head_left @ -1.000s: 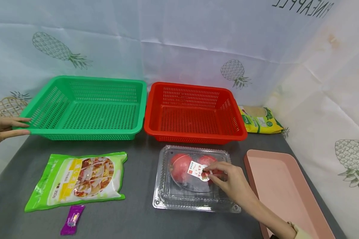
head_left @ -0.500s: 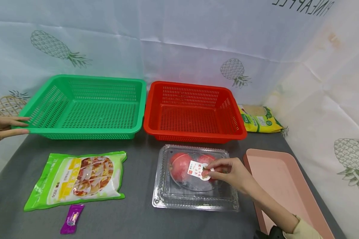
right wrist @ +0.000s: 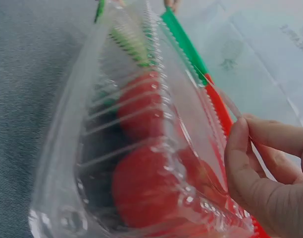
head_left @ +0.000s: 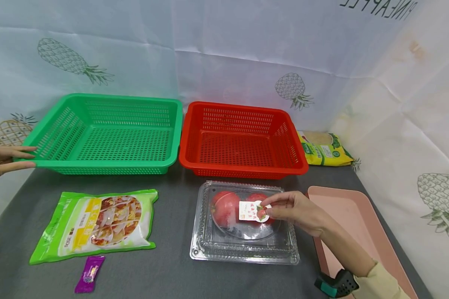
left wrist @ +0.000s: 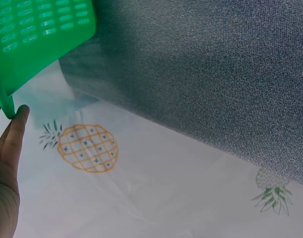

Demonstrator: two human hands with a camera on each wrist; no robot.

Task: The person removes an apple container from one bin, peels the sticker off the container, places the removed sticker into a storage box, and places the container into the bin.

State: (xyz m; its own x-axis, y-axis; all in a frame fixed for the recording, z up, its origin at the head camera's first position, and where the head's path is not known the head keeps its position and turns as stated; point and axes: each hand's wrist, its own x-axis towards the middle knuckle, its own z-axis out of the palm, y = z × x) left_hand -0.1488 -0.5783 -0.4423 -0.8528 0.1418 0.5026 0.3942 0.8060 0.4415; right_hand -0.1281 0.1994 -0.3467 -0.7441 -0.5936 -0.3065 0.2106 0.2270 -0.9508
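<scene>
A clear lidded plastic box [head_left: 243, 252] with red tomatoes [head_left: 224, 207] inside lies on the dark table. Over its lid, my right hand [head_left: 301, 211] pinches the right end of a small white label [head_left: 248, 211] with a red fruit printed on it. Seen edge-on in the right wrist view, the label [right wrist: 228, 103] stands off the lid between thumb and forefinger. At the far left my left hand [head_left: 3, 164] holds the near left corner of a green basket [head_left: 108, 164], thumb below the rim and fingers over it. The left wrist view shows the fingertips right at that rim.
Beside the green basket stands a red basket [head_left: 243, 171], with a yellow bag [head_left: 326, 151] behind its right side. A pink tray [head_left: 344, 211] lies right of the box. On the left are a green-and-white food bag [head_left: 97, 224] and a purple wrapped sweet [head_left: 90, 274].
My right hand has moved a little right and up with the label, which now lies level and further right over the lid. The left hand stays at the green basket.
</scene>
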